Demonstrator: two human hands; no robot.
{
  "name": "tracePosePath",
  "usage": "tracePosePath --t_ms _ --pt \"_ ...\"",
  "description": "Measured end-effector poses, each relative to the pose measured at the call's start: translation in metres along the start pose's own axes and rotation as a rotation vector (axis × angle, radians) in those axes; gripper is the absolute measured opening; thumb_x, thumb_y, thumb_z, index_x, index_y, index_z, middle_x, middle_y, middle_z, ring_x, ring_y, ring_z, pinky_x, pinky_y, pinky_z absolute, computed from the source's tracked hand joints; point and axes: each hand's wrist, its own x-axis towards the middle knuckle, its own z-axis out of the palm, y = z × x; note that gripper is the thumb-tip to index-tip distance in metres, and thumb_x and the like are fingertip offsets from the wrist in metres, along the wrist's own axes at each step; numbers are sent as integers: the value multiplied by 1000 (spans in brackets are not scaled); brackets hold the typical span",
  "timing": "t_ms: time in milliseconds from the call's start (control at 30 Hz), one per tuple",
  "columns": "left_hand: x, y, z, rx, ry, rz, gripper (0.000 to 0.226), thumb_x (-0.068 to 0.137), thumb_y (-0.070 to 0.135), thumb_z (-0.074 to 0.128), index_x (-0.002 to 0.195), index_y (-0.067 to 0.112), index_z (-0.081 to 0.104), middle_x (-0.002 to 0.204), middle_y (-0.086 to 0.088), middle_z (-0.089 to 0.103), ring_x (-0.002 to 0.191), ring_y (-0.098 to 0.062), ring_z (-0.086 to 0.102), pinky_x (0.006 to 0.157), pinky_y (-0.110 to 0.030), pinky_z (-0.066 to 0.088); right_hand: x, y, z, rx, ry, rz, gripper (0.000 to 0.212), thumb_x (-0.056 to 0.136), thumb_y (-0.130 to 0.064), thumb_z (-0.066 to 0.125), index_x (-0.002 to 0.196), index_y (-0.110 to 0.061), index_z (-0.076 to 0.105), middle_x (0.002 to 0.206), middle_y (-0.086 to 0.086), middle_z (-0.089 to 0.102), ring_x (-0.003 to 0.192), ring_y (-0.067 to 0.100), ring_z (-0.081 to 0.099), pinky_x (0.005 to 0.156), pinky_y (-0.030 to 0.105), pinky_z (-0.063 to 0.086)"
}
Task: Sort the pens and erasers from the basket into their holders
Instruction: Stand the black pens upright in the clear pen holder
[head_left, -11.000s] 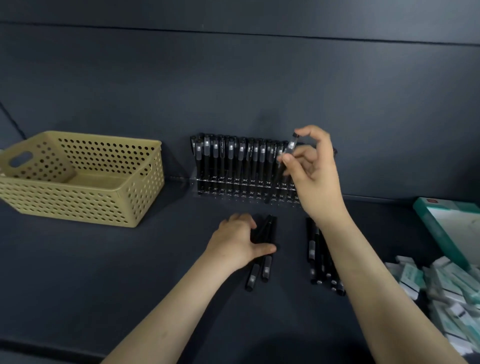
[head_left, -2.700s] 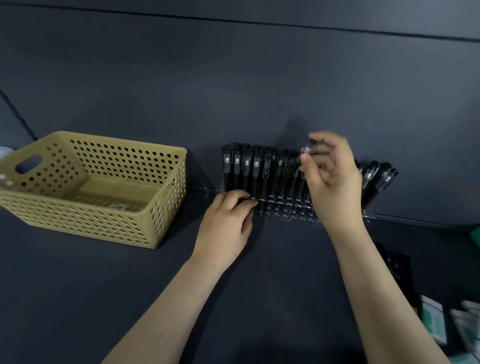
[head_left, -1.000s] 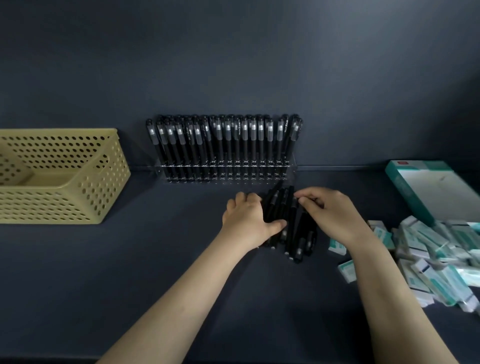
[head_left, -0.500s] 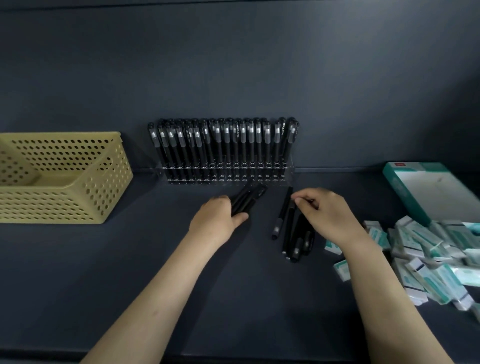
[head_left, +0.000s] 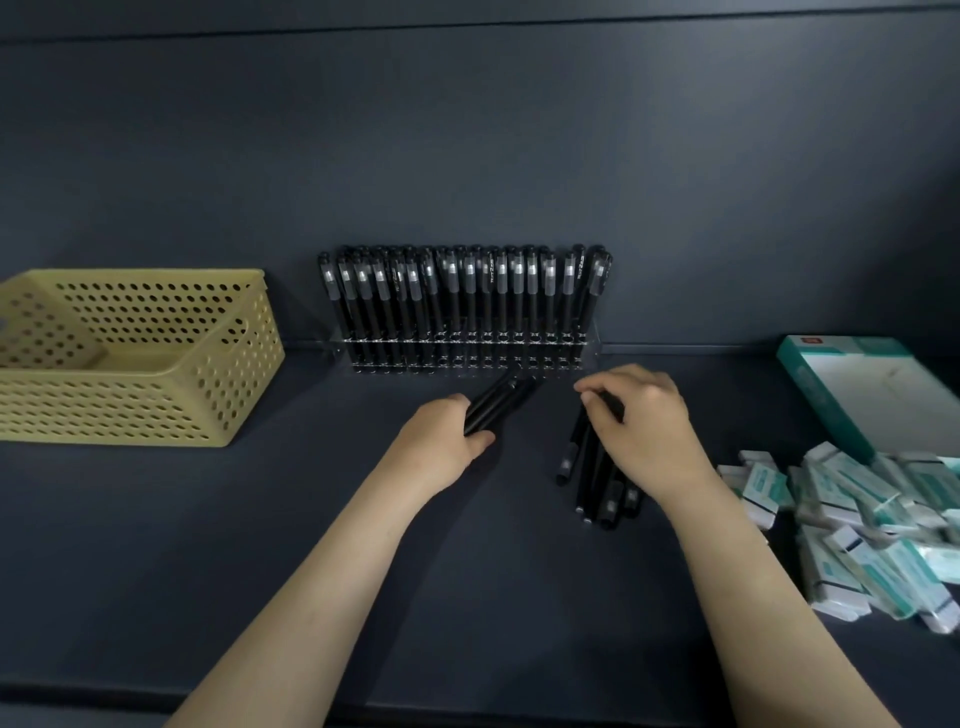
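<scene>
Roughly mid-task. Nearest, the erasers (head_left: 857, 535) lie in a loose heap on the right, unsorted. Left hand (head_left: 441, 447) is curled round a small bundle of pens (head_left: 501, 408), tips aimed at the rack. Right hand (head_left: 647, 431) has fingers bent over the loose pens (head_left: 592, 478) on the table and looks to pinch one. Further back, the pen rack (head_left: 467, 353) is nearly full. Basket (head_left: 140, 364) looks empty. Eraser box (head_left: 883, 395) is unfilled as far as visible.
</scene>
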Motion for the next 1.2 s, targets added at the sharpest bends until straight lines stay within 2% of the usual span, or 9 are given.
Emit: tracePosePath --t_ms 67,200,333,467,600,733,900,1000,1200 --pt "1 -4 -7 -96 -63 1 20 92 34 62 95 15 58 80 0 58 67 -13 54 55 -22 38 1 -5 4 81 -16 -24 19 91 -14 63 106 -20 71 98 -3 66 98 22 55 97 42 43" --pt "-4 -14 -19 -444 -200 -4 18 91 37 63 98 20 66 93 -1 71 79 -13 66 76 -27 51 4 -29 4 468 -97 153 36 93 -26 62 129 -27 54 100 -10 68 98 1 59 84 8 43" --pt "-11 -20 -18 -685 -258 7 13 92 29 62 101 21 68 95 -3 72 83 -13 65 81 -32 52 9 -43 16 715 -93 303 24 90 -26 67 113 -25 61 101 -5 69 96 10 66 81 23 52" --pt "-13 -30 -18 -929 -246 -27 16 93 24 61 105 18 69 93 1 71 81 -12 65 77 -27 52 17 -60 25 931 -53 318 16 90 -10 66 104 -15 60 87 2 70 80 14 68 68 21 53" --pt "-9 -46 -24 -1057 -89 -38 17 94 25 57 98 15 70 72 6 56 64 -7 49 59 -21 41 35 -84 26 1049 230 258 25 91 -5 63 106 -21 51 83 0 64 73 9 65 75 27 55" --pt "-7 -61 -31 -1192 -19 -7 25 98 27 51 106 13 69 72 6 55 60 -9 49 50 -23 41 51 -105 24 986 516 150 22 95 -7 58 111 -19 48 88 -1 56 78 8 62 84 25 53" --pt "-3 -68 -36 -1318 -32 34 39 87 42 55 114 17 67 75 0 62 49 -11 45 41 -20 29 66 -124 43 776 488 -24 23 95 -7 56 108 -25 50 90 -12 55 82 11 61 78 19 48" --pt "3 -65 -33 -1354 -14 84 38 86 39 57 112 14 67 76 -2 64 46 -10 40 40 -20 23 69 -124 56 663 489 -54 22 95 -9 57 109 -26 53 92 -13 56 83 9 59 81 26 51" --pt "13 -66 -33 -1366 28 87 38 84 37 58 106 7 64 74 -5 67 41 -10 38 40 -21 22 72 -125 59 502 545 -203 21 95 -9 57 116 -11 57 102 -2 60 95 11 62 86 25 51"
